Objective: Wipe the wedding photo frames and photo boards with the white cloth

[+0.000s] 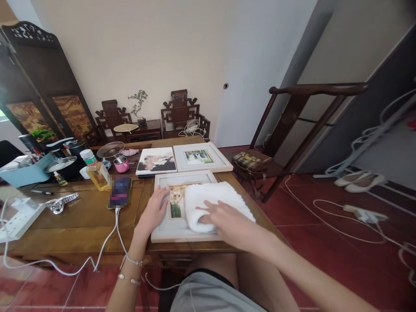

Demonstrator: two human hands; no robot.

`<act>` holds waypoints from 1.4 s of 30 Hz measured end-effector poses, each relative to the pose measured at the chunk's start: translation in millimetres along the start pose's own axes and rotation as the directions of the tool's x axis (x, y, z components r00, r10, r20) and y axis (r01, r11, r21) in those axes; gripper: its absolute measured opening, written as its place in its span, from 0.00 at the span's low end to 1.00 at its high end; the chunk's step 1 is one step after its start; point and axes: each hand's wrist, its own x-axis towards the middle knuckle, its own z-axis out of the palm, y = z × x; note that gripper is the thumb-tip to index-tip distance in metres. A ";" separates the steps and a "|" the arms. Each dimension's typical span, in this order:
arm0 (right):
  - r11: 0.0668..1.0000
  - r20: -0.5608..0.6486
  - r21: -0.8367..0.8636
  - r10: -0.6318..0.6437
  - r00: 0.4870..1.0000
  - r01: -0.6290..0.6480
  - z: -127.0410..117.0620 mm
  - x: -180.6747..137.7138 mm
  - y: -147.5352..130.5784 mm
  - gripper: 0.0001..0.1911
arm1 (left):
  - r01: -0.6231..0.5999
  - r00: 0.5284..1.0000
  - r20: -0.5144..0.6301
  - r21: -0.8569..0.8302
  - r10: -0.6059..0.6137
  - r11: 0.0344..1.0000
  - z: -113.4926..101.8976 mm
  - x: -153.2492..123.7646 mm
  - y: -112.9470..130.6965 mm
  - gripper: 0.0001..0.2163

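A white picture frame (182, 232) lies flat at the near edge of the wooden table (81, 216). My left hand (156, 210) rests open on its left side, fingers spread next to the photo (176, 200) in it. My right hand (224, 216) lies flat, fingers stretched, on a folded white cloth (214, 199) that covers the right half of the frame's glass. Two more framed pictures lie behind: a second white frame (202, 157) and a picture board (156, 160).
A phone (120, 192) on a white cable lies left of the frame. Further left are a power strip (19, 216), an oil bottle (97, 173), a pink mug (121, 164), pots and a blue tray (26, 171). A wooden chair (292, 130) stands right; cables cross the red floor.
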 end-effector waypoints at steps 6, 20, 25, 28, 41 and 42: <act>0.995 -0.458 0.031 0.094 0.884 -0.090 -20.9 48.7 43.7 0.37 | -0.039 0.994 0.107 0.033 0.035 0.999 -1.3 -0.7 2.1 0.17; 0.959 -0.164 -0.258 -0.162 0.973 0.116 -6.6 121.9 35.3 0.21 | -0.047 0.997 0.058 0.033 0.045 0.998 -1.9 1.5 3.4 0.15; 0.952 -0.130 -0.294 0.047 0.990 -0.084 -27.8 82.4 72.9 0.24 | 0.012 0.997 0.073 0.060 -0.016 0.998 0.4 -1.8 2.6 0.16; 0.931 -0.141 -0.321 0.134 0.981 -0.173 -29.5 66.7 79.5 0.25 | 0.053 0.995 0.078 0.085 -0.060 0.995 0.5 -2.5 2.7 0.16; 0.995 0.021 -0.082 -0.052 0.998 0.053 -1.2 -38.2 -36.2 0.31 | 0.059 0.996 0.058 0.100 -0.065 0.993 4.4 -3.1 -2.7 0.17; 0.995 -0.007 -0.052 -0.086 0.996 0.085 2.6 -39.1 -39.0 0.33 | 0.061 0.996 0.058 0.096 -0.066 0.994 4.4 -2.9 -3.3 0.17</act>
